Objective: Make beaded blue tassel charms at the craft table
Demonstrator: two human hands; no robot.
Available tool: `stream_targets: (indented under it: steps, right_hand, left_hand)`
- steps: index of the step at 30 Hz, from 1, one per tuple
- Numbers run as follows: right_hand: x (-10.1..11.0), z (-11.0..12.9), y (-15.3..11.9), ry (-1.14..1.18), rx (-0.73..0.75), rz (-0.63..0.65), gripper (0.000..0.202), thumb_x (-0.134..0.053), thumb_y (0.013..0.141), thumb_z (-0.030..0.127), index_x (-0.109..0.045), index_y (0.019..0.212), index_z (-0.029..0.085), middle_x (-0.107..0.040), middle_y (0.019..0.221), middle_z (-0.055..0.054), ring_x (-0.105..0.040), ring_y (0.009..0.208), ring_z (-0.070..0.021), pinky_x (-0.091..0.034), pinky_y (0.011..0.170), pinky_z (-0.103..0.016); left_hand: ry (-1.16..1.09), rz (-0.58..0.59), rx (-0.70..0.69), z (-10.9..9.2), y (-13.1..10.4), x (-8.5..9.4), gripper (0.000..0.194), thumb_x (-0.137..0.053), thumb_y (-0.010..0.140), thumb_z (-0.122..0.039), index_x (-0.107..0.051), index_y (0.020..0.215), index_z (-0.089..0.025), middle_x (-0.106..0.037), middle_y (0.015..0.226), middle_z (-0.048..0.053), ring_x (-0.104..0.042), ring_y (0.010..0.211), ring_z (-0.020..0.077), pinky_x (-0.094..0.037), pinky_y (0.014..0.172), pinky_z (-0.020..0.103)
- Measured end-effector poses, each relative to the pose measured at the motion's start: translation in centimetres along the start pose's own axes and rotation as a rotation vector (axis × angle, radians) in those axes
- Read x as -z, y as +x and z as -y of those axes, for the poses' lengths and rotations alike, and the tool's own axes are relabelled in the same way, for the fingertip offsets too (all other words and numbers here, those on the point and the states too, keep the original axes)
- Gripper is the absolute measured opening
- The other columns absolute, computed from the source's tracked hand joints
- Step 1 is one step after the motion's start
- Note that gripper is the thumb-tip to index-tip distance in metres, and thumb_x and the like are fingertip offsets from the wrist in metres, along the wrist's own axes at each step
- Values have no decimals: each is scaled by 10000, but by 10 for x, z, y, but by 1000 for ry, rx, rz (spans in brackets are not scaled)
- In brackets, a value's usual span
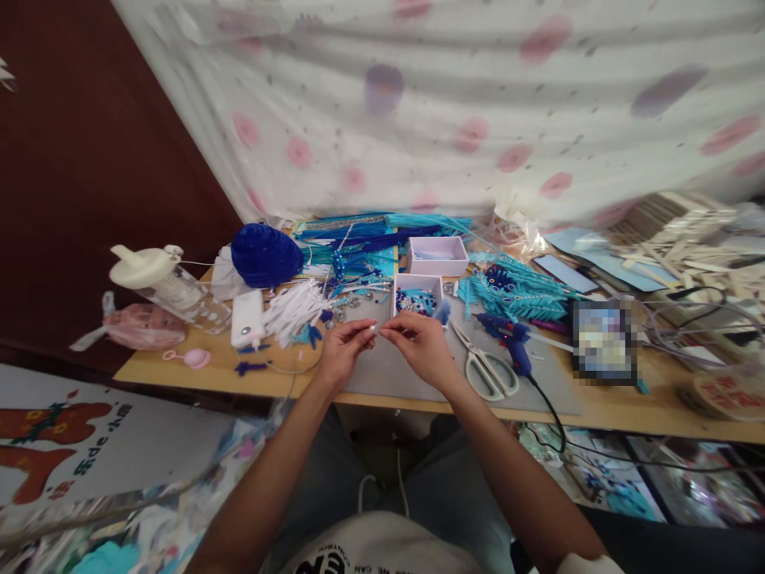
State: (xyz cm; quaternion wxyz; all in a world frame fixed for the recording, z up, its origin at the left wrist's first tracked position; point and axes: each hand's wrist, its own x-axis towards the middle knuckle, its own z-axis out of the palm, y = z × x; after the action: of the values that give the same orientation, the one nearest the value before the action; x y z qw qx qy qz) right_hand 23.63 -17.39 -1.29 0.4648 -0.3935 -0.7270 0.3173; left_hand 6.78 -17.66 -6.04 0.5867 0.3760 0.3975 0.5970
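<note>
My left hand point(345, 349) is closed in a pinch on a small whitish piece point(374, 328), too small to name. Close beside it, my right hand point(421, 343) has thumb and forefinger pressed together; what they hold, if anything, cannot be made out. Both hands are over a grey mat point(382, 383) at the table's front. Just behind them is a small white box point(443, 288) holding blue and clear beads point(414, 300). A soft blue tuft point(442, 312) shows by my right knuckles. White fuzzy strips point(296, 312) lie left of my left hand.
Scissors point(487, 371) and a blue glue gun point(508, 335) with a cord lie right of my hands. Turquoise fuzzy stems point(531, 291) are behind them. On the left are a power bank point(248, 319), a dark blue bundle point(267, 255) and a lidded bottle point(170, 287).
</note>
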Motion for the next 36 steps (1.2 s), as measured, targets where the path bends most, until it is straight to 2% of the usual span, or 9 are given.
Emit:
stream_targets:
  steps: [11,21,36]
  right_hand:
    - [1,0,0,-8,-14,-1,147,-656,898,260,-756,804,207,-721,772,-39,-627,713,-169,-446,623,-273]
    - [1,-1,0,5,-23,-6,130,-662,879,225,-762,803,195,-714,763,-41,-622,708,-167,-447,618,-266]
    - [0,-2,1,-9,-23,-7,155,-656,890,265,-756,788,206,-716,751,-36,-616,697,-167,-444,625,-276]
  left_hand:
    - [24,-10,2,-1,-1,0,373,-903,599,-390,-809,889,-177,-700,685,18,-586,613,90,-490,622,217]
    - [38,5,-17,-4,-1,-1,359,-902,603,-386,-808,876,-172,-681,647,7,-581,604,85,-478,616,207]
    - [100,24,-48,2,1,4,357,-879,640,-402,-809,906,-175,-678,666,14,-581,622,98,-477,624,220]
